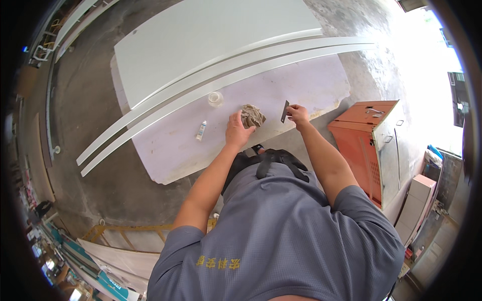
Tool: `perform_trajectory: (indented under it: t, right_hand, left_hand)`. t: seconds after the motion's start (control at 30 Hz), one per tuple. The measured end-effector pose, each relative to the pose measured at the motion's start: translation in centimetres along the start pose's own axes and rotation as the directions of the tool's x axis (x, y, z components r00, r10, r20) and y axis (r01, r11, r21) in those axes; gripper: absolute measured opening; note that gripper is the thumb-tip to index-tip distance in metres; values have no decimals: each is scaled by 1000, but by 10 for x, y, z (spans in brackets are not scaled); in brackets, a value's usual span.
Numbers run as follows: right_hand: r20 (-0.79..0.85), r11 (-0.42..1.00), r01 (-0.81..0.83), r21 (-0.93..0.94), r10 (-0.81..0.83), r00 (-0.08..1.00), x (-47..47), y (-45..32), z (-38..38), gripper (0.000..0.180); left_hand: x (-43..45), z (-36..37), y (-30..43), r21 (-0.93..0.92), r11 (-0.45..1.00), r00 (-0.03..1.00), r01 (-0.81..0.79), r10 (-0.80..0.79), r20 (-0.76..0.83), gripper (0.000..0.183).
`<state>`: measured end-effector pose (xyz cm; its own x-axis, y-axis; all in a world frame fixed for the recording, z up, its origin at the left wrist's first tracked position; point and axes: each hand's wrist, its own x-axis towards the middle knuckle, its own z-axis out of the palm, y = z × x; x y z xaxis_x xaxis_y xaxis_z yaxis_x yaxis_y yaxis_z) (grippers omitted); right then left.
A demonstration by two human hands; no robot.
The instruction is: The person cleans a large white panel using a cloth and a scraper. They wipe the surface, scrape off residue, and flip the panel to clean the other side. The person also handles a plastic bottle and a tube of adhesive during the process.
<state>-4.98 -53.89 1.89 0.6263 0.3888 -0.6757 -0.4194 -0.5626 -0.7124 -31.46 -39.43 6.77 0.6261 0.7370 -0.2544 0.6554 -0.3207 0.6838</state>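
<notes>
My left hand [239,129] rests against the left side of a crumpled brown cloth [253,116] on the pale lilac tabletop [169,150]; whether the fingers grip it I cannot tell. Held between the fingers of my right hand [298,113] is a dark flat strip [285,111], tilted above the table's near edge. To the left of the cloth lies a small white and blue tube [201,130] with writing on it. A clear round container [215,99] stands farther back, near the long white strips.
Two long white strips [188,90] cross the table and jut past its left end. Behind them lies a large pale panel [218,41]. An orange metal cabinet [354,139] stands on the floor at the right. A yellow frame [131,228] is at the lower left.
</notes>
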Motion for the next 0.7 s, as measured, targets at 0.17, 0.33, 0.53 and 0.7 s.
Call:
perform_trajectory:
  t: [0.17,0.33,0.53,0.7]
  right_hand:
    - [-38,585,374,-719,-572,820,-31,-25,7,9]
    - [159,171,387,-906,-711,685,-26,-37,13,7]
    - [105,295,354,-888,-618,779,-16,-1,26,6]
    - [149,318,406,-857,-602,785,-28,-6,26,10]
  left_hand:
    - [18,14,-9,35,981,967,190,-193,168,61]
    - [3,2,-39,-109,947,923,303,-263,280,27]
    - [-33,-33,-47,-302,951,993,-73,40,-114,24]
    - [-40,-63,-35,-578,788,977,212,-154,148,26]
